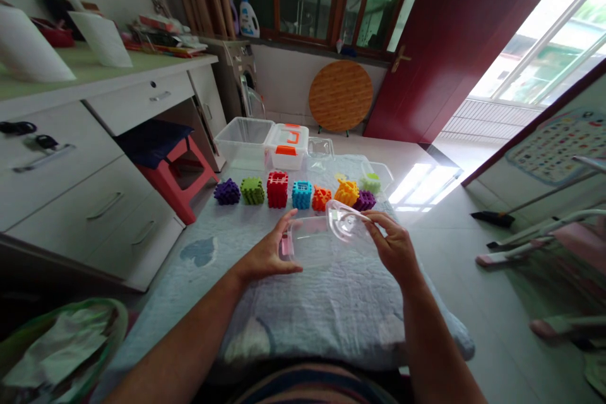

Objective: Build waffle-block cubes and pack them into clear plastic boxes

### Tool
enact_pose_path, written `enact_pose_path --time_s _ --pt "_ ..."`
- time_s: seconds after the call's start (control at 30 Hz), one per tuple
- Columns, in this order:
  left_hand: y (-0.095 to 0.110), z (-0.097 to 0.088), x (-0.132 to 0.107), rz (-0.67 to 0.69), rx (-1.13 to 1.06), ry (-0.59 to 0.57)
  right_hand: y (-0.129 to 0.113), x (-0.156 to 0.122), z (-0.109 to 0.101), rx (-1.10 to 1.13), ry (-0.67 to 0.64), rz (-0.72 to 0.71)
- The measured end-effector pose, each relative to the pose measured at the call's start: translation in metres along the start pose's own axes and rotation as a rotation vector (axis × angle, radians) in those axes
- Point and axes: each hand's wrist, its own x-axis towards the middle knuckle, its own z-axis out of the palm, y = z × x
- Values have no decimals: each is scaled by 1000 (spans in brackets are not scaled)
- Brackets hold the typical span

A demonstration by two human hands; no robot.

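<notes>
My left hand (267,252) is wrapped round the left end of a clear plastic box (310,249), where a pink latch shows by the palm. Its top is uncovered, and I see nothing inside. My right hand (394,247) pinches the edge of a clear lid (348,224), which is tilted over the box's right end. Just beyond stand bundles of interlocking plastic pieces in a row: dark purple (227,192), green (252,190), red (277,190), light blue (302,195), orange (322,199), yellow (347,192) and purple (365,201).
Behind the row are a large clear bin (243,142), a white box with orange latches (286,146) and a small clear container (320,149). Another clear container with green pieces (373,183) is at the right. A pink stool (177,167) stands left of the cloth-covered table (303,322).
</notes>
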Motion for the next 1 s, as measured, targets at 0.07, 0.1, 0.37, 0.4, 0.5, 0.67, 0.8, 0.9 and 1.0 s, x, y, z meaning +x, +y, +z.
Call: enact_pose_path --time_s 0.07,0.1,0.37,0.4,0.5,0.67,0.8,0.9,1.0 --pt "1 2 0 35 57 15 12 -4 -17 -61 30 57" --pt "1 3 0 55 96 29 19 -8 -24 -97 41 80" --pt "-3 -3 -1 109 229 67 57 -30 -28 -265 -42 126" --pt "-3 -6 -1 93 202 53 57 -31 -25 -272 -86 117" --pt "-2 -16 -3 21 81 -25 54 -34 -18 -273 -279 91" --pt "-2 -23 -3 -40 9 -84 47 -36 -19 -297 -387 104" --pt "-4 -23 -2 -48 45 -62 48 -19 -20 -291 -331 75" --pt "-2 -23 -3 -52 37 -61 57 9 -18 -345 -211 50" --pt "1 -25 -3 -72 12 -72 73 40 -13 -426 -122 18"
